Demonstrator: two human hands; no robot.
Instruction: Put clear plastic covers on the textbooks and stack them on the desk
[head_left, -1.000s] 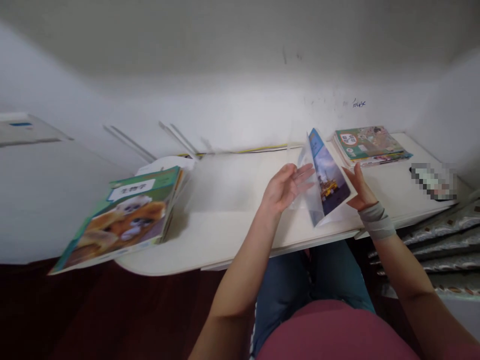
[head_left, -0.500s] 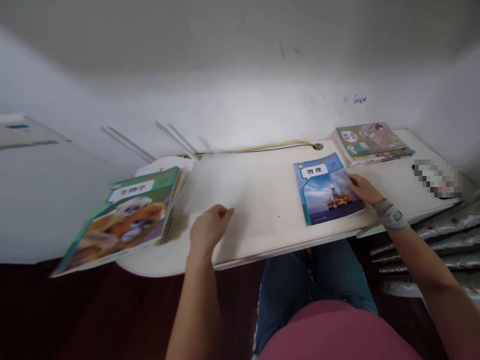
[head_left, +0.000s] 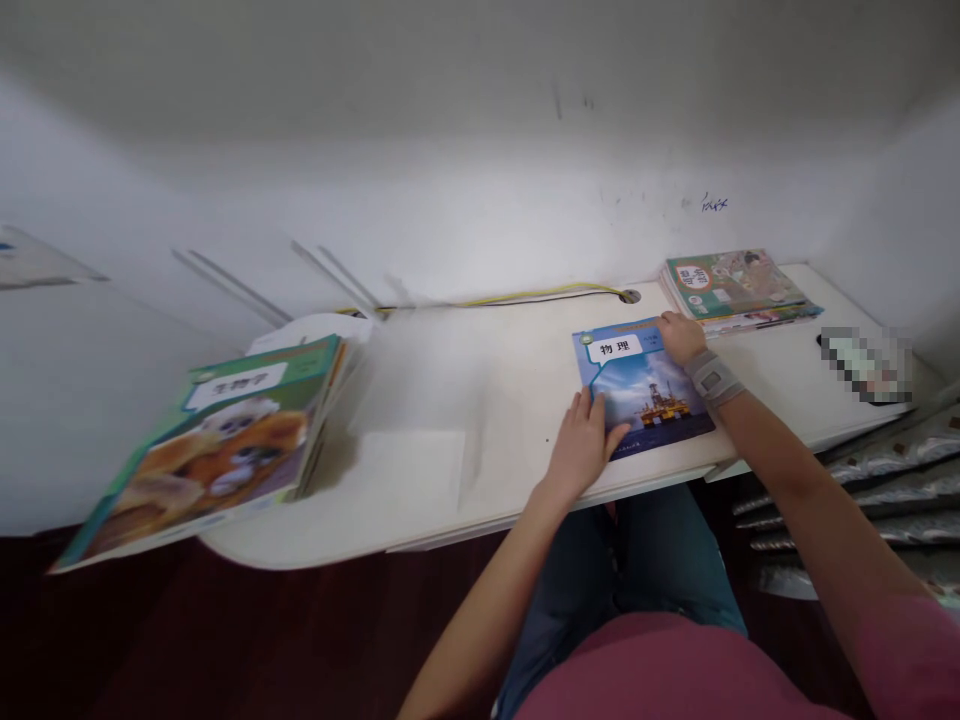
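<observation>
A blue physics textbook (head_left: 626,385) with an oil rig on its cover lies face up on the white desk. My left hand (head_left: 581,445) is at its lower left side, fingers along the left edge and thumb on the cover. At the upper right corner, my right hand (head_left: 681,340) grips the same book with curled fingers; a grey band circles that wrist. To the left, a green biology textbook (head_left: 225,430) tops a stack, slightly blurred and reaching past the desk's rounded end.
Another stack of books (head_left: 739,285) stands by the wall at the back right. A phone (head_left: 862,365), partly pixelated, lies nearer the right end. A yellow cable (head_left: 525,295) runs along the wall into a desk hole. Silvery padded material (head_left: 877,470) sits below the right edge.
My left hand has moved right, from above the bare desk onto the physics textbook. My right hand has shifted up from the book's right edge to its upper right corner.
</observation>
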